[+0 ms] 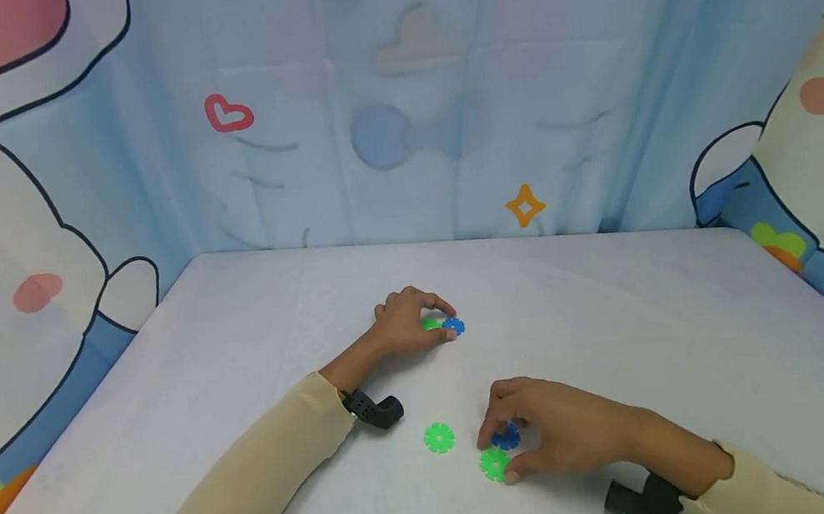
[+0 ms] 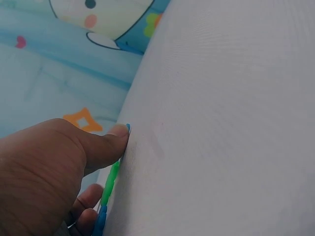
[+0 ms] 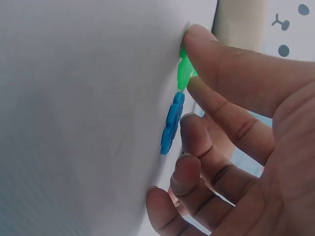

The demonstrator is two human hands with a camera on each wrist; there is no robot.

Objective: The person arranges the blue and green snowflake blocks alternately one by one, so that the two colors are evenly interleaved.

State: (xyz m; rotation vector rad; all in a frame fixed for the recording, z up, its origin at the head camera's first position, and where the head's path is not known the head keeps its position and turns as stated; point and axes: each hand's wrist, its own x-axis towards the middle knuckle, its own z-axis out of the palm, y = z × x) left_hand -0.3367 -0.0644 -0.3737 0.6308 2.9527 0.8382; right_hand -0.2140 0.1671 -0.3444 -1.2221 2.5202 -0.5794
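Observation:
At the middle of the table my left hand pinches a blue snowflake disc between thumb and index finger. A green snowflake disc lies beside it under the palm, and the left wrist view shows another blue disc past that green one. Nearer the front, my right hand pinches a green snowflake disc by its edges with thumb and index finger. A blue snowflake disc sits right against it, partly hidden by the fingers. Whether the discs interlock, I cannot tell.
One loose green snowflake disc lies flat between the two arms, left of the right hand. A white cloth covers the table. Behind it hangs a light blue curtain with cartoon prints. Black wrist cameras sit on both wrists.

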